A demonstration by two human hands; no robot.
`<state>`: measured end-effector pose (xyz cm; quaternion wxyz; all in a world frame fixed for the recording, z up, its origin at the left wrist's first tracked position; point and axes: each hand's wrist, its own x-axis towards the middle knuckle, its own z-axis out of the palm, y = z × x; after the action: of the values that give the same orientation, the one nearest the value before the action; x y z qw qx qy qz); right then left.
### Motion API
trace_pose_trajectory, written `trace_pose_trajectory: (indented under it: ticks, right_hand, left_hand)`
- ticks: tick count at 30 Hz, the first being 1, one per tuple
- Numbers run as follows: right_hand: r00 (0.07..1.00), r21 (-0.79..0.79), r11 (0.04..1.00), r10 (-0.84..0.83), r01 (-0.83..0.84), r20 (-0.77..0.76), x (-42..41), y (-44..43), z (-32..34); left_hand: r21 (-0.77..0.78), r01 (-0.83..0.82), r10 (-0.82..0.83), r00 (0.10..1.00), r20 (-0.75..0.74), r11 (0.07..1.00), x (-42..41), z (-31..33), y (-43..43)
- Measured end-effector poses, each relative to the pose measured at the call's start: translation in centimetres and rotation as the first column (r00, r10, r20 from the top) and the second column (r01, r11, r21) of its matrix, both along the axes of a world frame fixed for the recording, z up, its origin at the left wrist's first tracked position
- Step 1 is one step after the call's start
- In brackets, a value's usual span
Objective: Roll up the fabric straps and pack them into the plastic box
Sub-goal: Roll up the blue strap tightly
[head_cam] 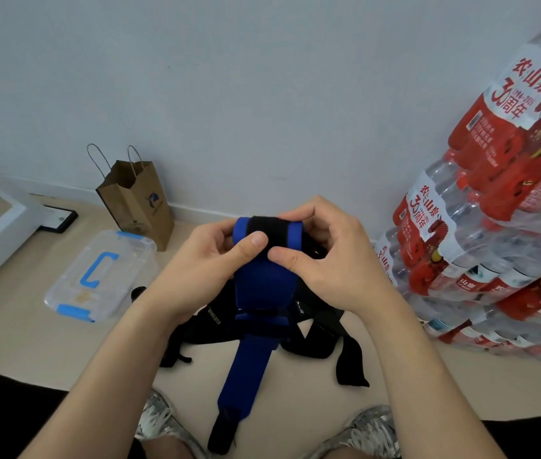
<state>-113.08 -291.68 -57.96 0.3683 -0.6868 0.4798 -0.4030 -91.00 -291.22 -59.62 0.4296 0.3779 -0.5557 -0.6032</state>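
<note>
While the left hand (pixel 203 270) and right hand (pixel 332 256) are gripping its top end, thumbs pressing on the black patch there, the blue strap (pixel 259 286) is hanging in front of the person, its tail trailing onto the floor (pixel 47 342) between two grey shoes (pixel 371 432). Beneath the strap, a heap of black straps (pixel 315 329) is lying. Left of the strap, the lidded plastic box (pixel 120 293) is sitting well apart; beyond the strap to its left, a brown paper bag (pixel 140 200) is standing. Right of the strap, shrink-wrapped water bottles (pixel 494 210) are sitting stacked.
</note>
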Motion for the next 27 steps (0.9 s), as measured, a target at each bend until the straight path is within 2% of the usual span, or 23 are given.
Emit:
trace_pose_trajectory:
  ticks: [4, 6, 9, 12, 14, 16, 18, 20, 22, 24, 27]
  right_hand:
    - [0.994, 0.082, 0.992, 0.089, -0.094, 0.064, -0.5, -0.3, 0.3]
    - [0.995, 0.13, 0.987, 0.087, -0.093, 0.048, -0.7, -0.4, 0.3]
    - [0.999, 0.083, 0.996, 0.028, -0.026, -0.024, -0.5, -0.4, 0.1]
    - [1.0, 0.014, 1.0, 0.017, -0.017, 0.001, -0.3, -0.4, -0.1]
    - [0.999, 0.001, 1.0, 0.015, -0.015, 0.034, -0.2, -0.3, -0.2]
    - [0.999, 0.004, 1.0, 0.022, -0.022, 0.043, -0.1, -0.2, -0.2]
    - [0.997, 0.014, 0.999, 0.049, -0.05, 0.067, -0.1, -0.1, 0.2]
    - [0.988, 0.069, 0.994, 0.075, -0.085, 0.136, -0.3, -0.1, 0.7]
    - [0.989, 0.127, 0.99, 0.046, -0.064, 0.14, -0.4, -0.2, 1.1]
    - [0.994, 0.141, 0.989, 0.031, -0.046, 0.109, -0.5, -0.3, 0.8]
    - [0.993, 0.069, 0.997, 0.025, -0.033, 0.112, -0.4, -0.2, 0.4]
  left_hand:
    - [-0.031, 0.015, -0.015, 1.0, 0.027, 0.999, 0.4, -0.2, -0.1]
    - [-0.059, 0.001, 0.001, 0.999, 0.039, 0.998, 0.4, -0.3, -0.2]
    - [-0.105, -0.02, 0.024, 0.999, 0.036, 0.994, 0.2, -0.4, -0.2]
    - [-0.159, -0.036, 0.057, 0.99, 0.132, 0.987, 0.3, -0.4, -0.4]
    - [-0.13, -0.037, 0.057, 0.987, 0.15, 0.991, 0.4, -0.2, -0.4]
    - [-0.101, -0.04, 0.053, 0.99, 0.13, 0.994, 0.4, -0.1, -0.2]
    - [-0.139, -0.036, 0.052, 0.992, 0.116, 0.99, 0.4, -0.2, -0.1]
    - [-0.177, 0.002, 0.018, 0.994, 0.11, 0.984, 0.4, -0.3, 0.0]
    - [-0.169, 0.049, -0.032, 0.995, 0.099, 0.984, 0.5, -0.2, 0.1]
    - [-0.134, 0.07, -0.062, 0.996, 0.067, 0.989, 0.7, -0.2, 0.1]
    - [-0.022, 0.051, -0.052, 0.997, -0.053, 0.998, 0.9, -0.1, 0.1]
